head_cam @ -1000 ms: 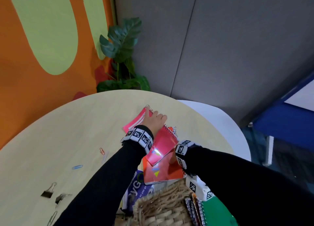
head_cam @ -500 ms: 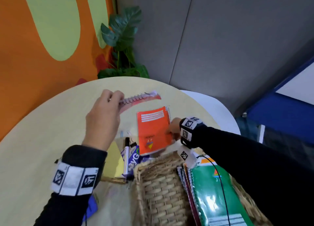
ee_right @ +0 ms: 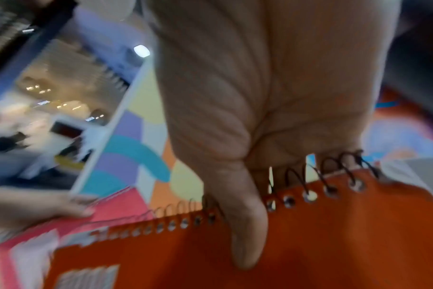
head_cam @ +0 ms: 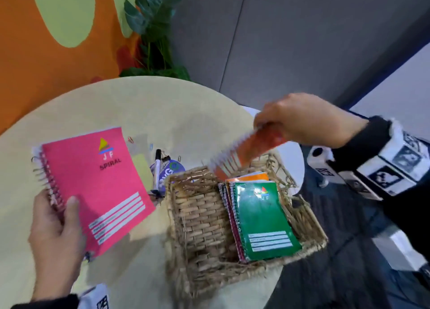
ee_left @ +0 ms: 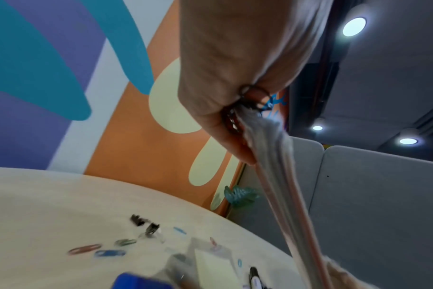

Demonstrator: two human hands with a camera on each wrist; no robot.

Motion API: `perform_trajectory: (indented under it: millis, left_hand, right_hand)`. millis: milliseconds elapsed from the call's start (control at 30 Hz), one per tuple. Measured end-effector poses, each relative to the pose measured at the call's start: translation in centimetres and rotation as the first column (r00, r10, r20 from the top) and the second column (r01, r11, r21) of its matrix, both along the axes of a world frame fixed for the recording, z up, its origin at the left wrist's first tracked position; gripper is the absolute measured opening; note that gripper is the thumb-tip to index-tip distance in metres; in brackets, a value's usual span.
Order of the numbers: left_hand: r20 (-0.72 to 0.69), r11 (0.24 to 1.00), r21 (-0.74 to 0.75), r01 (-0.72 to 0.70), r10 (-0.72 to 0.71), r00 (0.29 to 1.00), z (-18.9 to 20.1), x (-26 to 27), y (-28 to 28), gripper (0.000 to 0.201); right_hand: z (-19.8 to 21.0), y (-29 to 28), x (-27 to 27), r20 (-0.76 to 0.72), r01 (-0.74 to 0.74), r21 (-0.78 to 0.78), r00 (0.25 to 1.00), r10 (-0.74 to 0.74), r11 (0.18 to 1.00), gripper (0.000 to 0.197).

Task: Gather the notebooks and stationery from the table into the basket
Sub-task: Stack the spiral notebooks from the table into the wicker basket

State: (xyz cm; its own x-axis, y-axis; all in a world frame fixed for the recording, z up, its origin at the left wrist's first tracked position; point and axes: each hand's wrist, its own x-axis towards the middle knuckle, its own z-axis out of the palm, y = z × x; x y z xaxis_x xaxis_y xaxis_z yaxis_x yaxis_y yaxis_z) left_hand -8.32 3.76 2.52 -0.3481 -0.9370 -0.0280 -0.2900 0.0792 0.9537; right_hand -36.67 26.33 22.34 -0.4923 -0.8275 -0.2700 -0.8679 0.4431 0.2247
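My left hand (head_cam: 55, 225) grips a pink spiral notebook (head_cam: 97, 187) by its wire spine, above the table's near left. From the left wrist the notebook (ee_left: 279, 176) shows edge-on. My right hand (head_cam: 302, 120) pinches an orange spiral notebook (head_cam: 246, 152) by its spine, tilted over the far rim of the wicker basket (head_cam: 200, 215). In the right wrist view my thumb lies across the orange cover (ee_right: 334, 234). Inside the basket a green notebook (head_cam: 263, 218) tops a stack of several notebooks.
On the round table (head_cam: 162, 108), left of the basket, lie a black marker (head_cam: 157, 169), a yellow sticky pad (head_cam: 142, 169), a blue-printed packet (head_cam: 172, 169), paper clips (ee_left: 109, 253) and binder clips (ee_left: 146, 224). A plant (head_cam: 153, 29) stands behind the table. Floor drops off right.
My left hand lifted the pink notebook off the table and brought it near-left, cover up. My right hand raised the orange notebook from the table to above the basket.
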Motion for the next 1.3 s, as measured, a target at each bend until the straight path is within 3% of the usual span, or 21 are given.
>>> perform_trajectory:
  millis: [67,133,300,400,467,533,600,633,667,700,733,767,800,833,900,967,1033,1133,1233,1300]
  left_hand:
    - [-0.013,0.999,0.039,-0.031,0.032,0.999,-0.3,1.7,1.3,0.026]
    - [0.0,0.996,0.064,-0.061,0.061,0.998,-0.9,3.0,2.2,0.034]
    - [0.001,0.999,0.003,0.039,-0.039,0.999,0.9,4.3,4.8,0.019]
    - [-0.055,0.997,0.003,0.076,-0.076,0.996,2.0,4.4,5.8,0.015]
    - [-0.077,0.994,-0.001,0.108,-0.108,0.991,2.1,4.6,6.2,0.016]
    - [-0.096,0.989,0.015,0.149,-0.147,0.984,2.7,4.7,6.5,0.015]
    - [-0.145,0.982,0.032,0.187,-0.18,0.973,3.0,4.6,6.8,0.02]
    - [-0.178,0.979,0.05,0.2,-0.188,0.966,3.6,4.3,7.0,0.022]
    - [-0.217,0.973,0.071,0.219,-0.199,0.956,4.1,3.9,7.2,0.022]
    - [-0.259,0.964,0.096,0.246,-0.215,0.942,4.8,3.4,7.5,0.023]
    - [-0.297,0.954,0.114,0.279,-0.235,0.925,5.5,2.8,7.9,0.025]
    - [-0.321,0.94,0.127,0.316,-0.262,0.91,6.1,2.1,8.3,0.027]
    - [-0.337,0.921,0.136,0.365,-0.304,0.891,6.5,1.4,8.8,0.026]
    - [-0.349,0.896,0.151,0.419,-0.348,0.87,6.8,0.8,9.3,0.022]
    - [-0.349,0.822,0.173,0.542,-0.464,0.814,7.0,-0.2,10.1,0.024]
    - [-0.294,0.727,0.215,0.652,-0.588,0.753,6.1,-0.6,10.3,0.03]
    - [-0.141,0.691,0.227,0.686,-0.674,0.725,4.5,0.0,9.7,0.031]
    - [0.127,0.751,0.156,0.642,-0.66,0.741,1.8,1.9,7.9,0.022]
    - [0.336,0.81,0.108,0.577,-0.576,0.746,-1.2,3.9,5.6,0.028]
    - [0.455,0.843,0.068,0.533,-0.502,0.736,-2.8,4.8,4.1,0.02]
  right_hand:
    - [-0.1,0.0,2.5,-0.021,-0.142,0.265,0.988,0.153,0.954,0.025]
    - [-2.3,-0.2,4.9,-0.01,-0.264,0.432,0.955,0.297,0.862,0.024]
    - [-12.6,-1.1,8.5,0.135,-0.406,0.692,0.885,0.445,0.597,0.019]
    - [-16.8,-1.9,7.9,0.205,-0.458,0.755,0.844,0.495,0.469,0.016]
    - [-18.3,-1.8,7.0,0.201,-0.53,0.692,0.794,0.574,0.491,0.013]
    - [-19.0,-1.3,6.1,0.084,-0.577,0.542,0.761,0.643,0.612,0.022]
    - [-18.5,-0.8,5.6,0.104,-0.476,0.367,0.875,0.473,0.8,0.045]
    - [-17.4,-0.6,5.7,0.225,-0.379,0.274,0.919,0.324,0.884,0.057]
    - [-16.1,-0.4,6.0,0.396,-0.228,0.135,0.905,0.159,0.964,0.067]
    - [-14.8,-0.3,6.6,0.615,-0.024,-0.008,0.788,0.024,1.0,0.076]
    - [-13.6,-0.1,7.5,0.823,0.175,-0.089,0.567,-0.026,0.98,0.082]
    - [-12.6,0.1,8.7,0.942,0.326,-0.129,0.335,0.013,0.937,0.082]
    - [-12.0,0.3,9.8,0.981,0.44,-0.136,0.182,0.06,0.888,0.075]
    - [-11.8,0.7,10.7,0.989,0.534,-0.141,0.117,0.093,0.834,0.063]
    - [-11.6,1.6,11.7,0.985,0.681,-0.17,0.125,0.116,0.712,0.041]
    - [-11.6,3.5,11.0,0.983,0.79,-0.18,0.158,0.089,0.586,0.033]
    - [-12.2,6.4,9.1,0.992,0.855,-0.124,0.127,0.028,0.504,0.031]
    - [-14.3,10.5,6.2,0.994,0.921,0.025,0.02,-0.111,0.389,0.038]
    - [-16.9,12.8,4.4,0.951,0.936,0.129,-0.023,-0.307,0.328,0.044]
    - [-18.2,13.3,4.0,0.906,0.934,0.173,-0.026,-0.423,0.313,0.035]
